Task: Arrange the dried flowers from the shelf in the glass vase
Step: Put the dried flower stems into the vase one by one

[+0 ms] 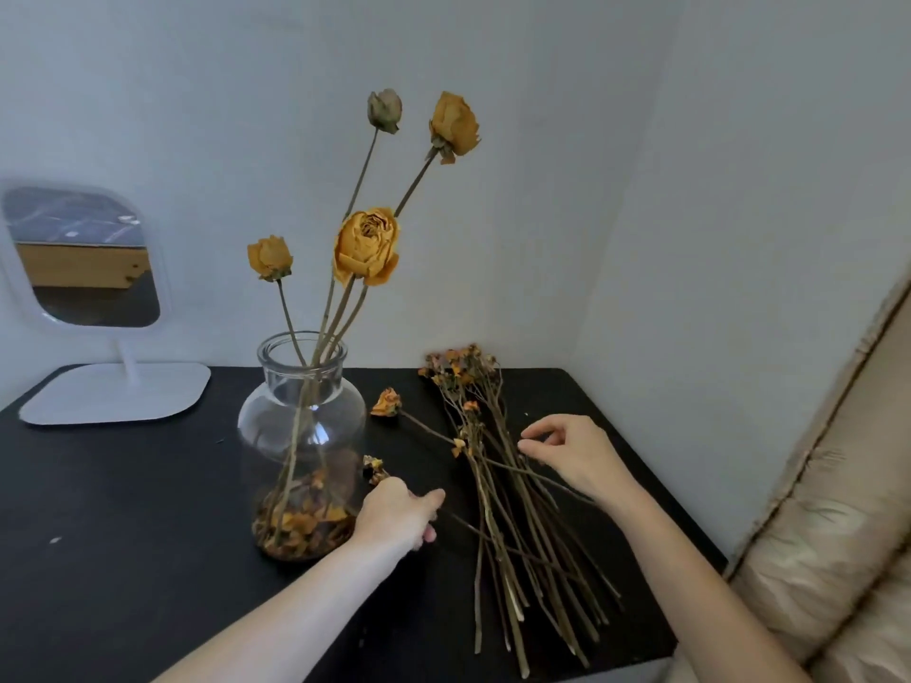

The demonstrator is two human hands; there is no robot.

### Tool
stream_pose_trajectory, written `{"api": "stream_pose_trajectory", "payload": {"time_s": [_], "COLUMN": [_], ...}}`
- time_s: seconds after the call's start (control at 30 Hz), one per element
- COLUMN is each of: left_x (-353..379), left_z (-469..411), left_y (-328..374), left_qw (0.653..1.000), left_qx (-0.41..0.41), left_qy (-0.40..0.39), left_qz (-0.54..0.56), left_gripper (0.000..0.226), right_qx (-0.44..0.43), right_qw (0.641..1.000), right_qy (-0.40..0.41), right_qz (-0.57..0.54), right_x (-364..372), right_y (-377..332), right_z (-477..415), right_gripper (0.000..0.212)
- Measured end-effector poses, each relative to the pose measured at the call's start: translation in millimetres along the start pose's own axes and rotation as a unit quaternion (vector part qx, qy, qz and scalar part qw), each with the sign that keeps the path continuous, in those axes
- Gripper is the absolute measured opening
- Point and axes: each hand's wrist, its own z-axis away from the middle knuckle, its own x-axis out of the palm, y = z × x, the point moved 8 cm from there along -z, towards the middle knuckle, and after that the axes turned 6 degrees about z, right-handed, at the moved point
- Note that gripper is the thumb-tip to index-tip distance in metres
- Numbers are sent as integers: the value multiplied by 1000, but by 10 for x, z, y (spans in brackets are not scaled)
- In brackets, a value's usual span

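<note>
1. Glass vase [300, 421] upright on black table [123, 510], holding four dried roses [366, 246]; loose petals at its bottom.
2. Left hand [397, 515] curled round single dried flower [375, 471], just right of vase base.
3. Right hand [572, 456] over loose bundle [517, 534] lying right of vase; thumb and forefinger nearly together, cannot tell whether pinching a stem.
4. White mirror [84, 258] far left.

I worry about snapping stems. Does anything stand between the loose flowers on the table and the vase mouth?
Only the four tall dried flowers already standing in the clear glass vase: their stems cross its mouth, leaning toward the bundle of loose dried stems. Nothing else visible.
</note>
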Motion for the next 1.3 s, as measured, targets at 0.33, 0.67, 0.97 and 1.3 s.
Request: {"api": "stream_pose_trajectory", "payload": {"time_s": [0.33, 0.67, 0.97, 1.3], "left_x": [197, 46, -158, -211], "left_z": [-107, -134, -130, -116], "left_y": [-105, 254, 527, 592], "left_qw": [985, 995, 983, 961], "left_qx": [-106, 33, 115, 115], "left_qy": [10, 17, 53, 77], "left_qz": [139, 92, 130, 241], "left_gripper": [24, 30, 27, 28], "right_qx": [-2, 36, 49, 70], "right_qw": [996, 976, 985, 993], "right_qy": [-81, -144, -110, -75], "right_qz": [44, 162, 127, 57], "right_x": [278, 691, 601, 445], "right_y": [66, -70, -60, 163], "right_z": [-73, -135, -153, -181], "right_gripper": [16, 34, 27, 19]}}
